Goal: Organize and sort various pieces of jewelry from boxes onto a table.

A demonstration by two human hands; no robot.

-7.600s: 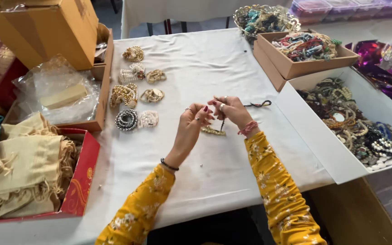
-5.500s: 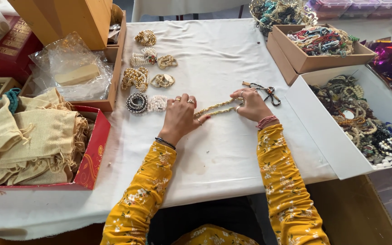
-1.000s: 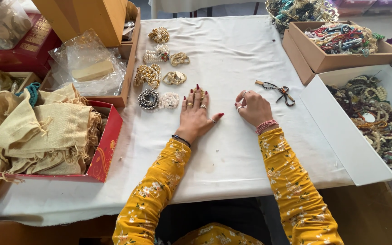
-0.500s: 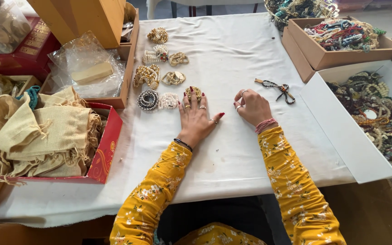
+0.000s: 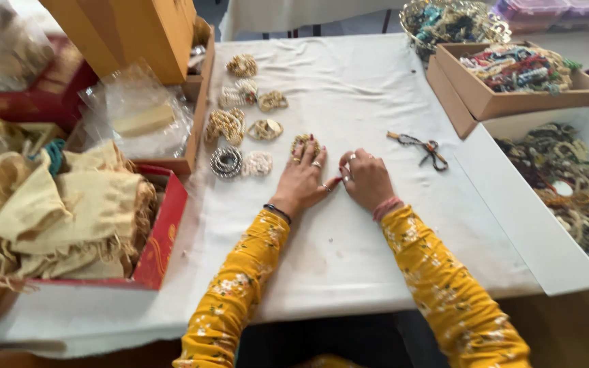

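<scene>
My left hand (image 5: pixel 303 178) lies flat on the white tablecloth (image 5: pixel 349 252), fingers spread, with its fingertips touching a small coiled gold jewellery piece (image 5: pixel 306 142). Just to its right, my right hand (image 5: pixel 366 178) rests palm down on the cloth with nothing in it, and its fingers nearly meet the left thumb. Left of the hands lie several similar coiled pieces in rows, among them a dark striped coil (image 5: pixel 226 161), a pale coil (image 5: pixel 257 163) and a gold coil (image 5: pixel 225 125). A dark tied cord (image 5: pixel 420 146) lies to the right of my right hand.
A red box of beige cloth pouches (image 5: pixel 161 232) stands at the left, with a plastic bag (image 5: pixel 138 119) and tan cardboard boxes (image 5: pixel 131 34) behind it. At the right are a cardboard box of beaded items (image 5: pixel 472 102), a white box of bracelets (image 5: pixel 533 232) and a basket (image 5: pixel 451 20).
The gold chain I held stretched between both hands now lies coiled at my left fingertips. My right hand has slid left, close to my left hand.
</scene>
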